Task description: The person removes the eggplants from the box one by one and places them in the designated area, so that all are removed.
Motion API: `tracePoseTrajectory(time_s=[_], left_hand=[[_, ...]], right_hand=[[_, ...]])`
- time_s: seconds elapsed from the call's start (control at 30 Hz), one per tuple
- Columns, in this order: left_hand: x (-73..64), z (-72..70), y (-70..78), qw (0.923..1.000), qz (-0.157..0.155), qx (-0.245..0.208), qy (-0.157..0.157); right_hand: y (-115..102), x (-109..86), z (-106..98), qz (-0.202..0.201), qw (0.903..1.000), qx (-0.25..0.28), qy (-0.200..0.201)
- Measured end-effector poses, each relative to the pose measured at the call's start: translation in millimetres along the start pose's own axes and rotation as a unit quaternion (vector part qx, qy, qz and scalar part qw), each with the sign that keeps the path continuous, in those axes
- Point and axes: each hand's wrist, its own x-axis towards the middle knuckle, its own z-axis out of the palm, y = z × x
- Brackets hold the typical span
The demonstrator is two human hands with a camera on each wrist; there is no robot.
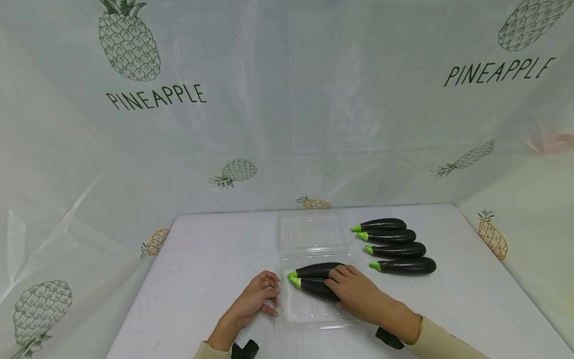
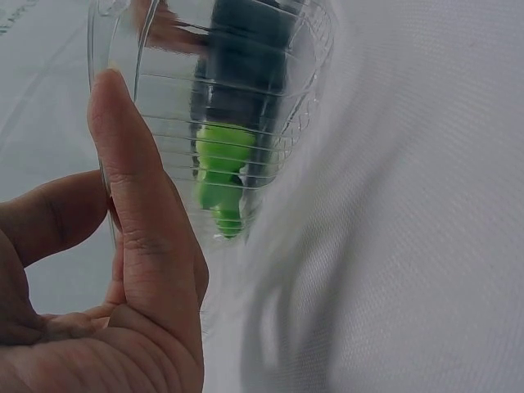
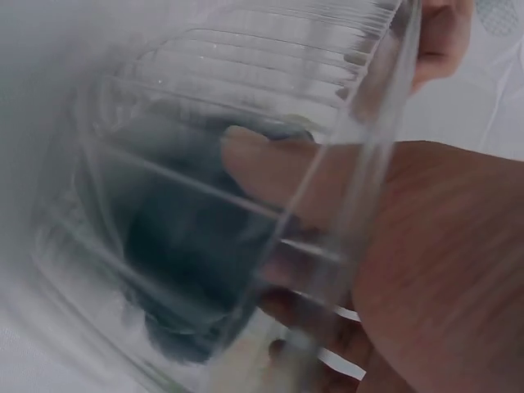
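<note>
Two dark purple eggplants with green stems lie side by side in the base of a clear plastic clamshell container point(image 1: 309, 316): a farther eggplant point(image 1: 316, 269) and a nearer eggplant point(image 1: 314, 287). My right hand point(image 1: 360, 296) grips the nearer eggplant at its thick end, thumb on the near side and fingers over the far side. In the right wrist view, its thumb point(image 3: 270, 168) presses on the dark skin, seen through the clear wall. My left hand point(image 1: 255, 299) rests against the container's left rim, fingers loosely bent; the left wrist view shows a green stem point(image 2: 223, 160) through the wall.
Several more eggplants point(image 1: 405, 266) lie in a slanting row right of the container on the white table point(image 1: 206, 269). The container's lid point(image 1: 311, 232) lies folded back behind its base. A pineapple-print sheet point(image 1: 287, 99) hangs around the table's back and sides.
</note>
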Motion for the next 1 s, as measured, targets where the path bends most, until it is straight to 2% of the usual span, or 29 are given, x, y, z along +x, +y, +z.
tracePoseTrajectory(time_s=[0.3,0.57,0.8,1.0], left_hand=[[-0.7,0.4,0.0,1.0,0.0,0.001,0.001],[-1.3,1.6,2.5,1.0,-0.004,0.002,0.004],[-1.6,1.0,1.7,1.0,-0.002,0.008,0.004],[-1.4,0.9,0.6,0.9999,0.0,0.009,0.005]], right_hand=[[0.0,-0.2,1.6,-0.003,1.0,0.005,0.002],[4.2,-6.1,-11.7,-0.008,0.9974,0.025,0.067],[13.3,-16.9,-35.6,0.033,0.9938,0.045,0.096],[27.3,-32.7,-45.7,0.059,0.988,0.044,0.136]])
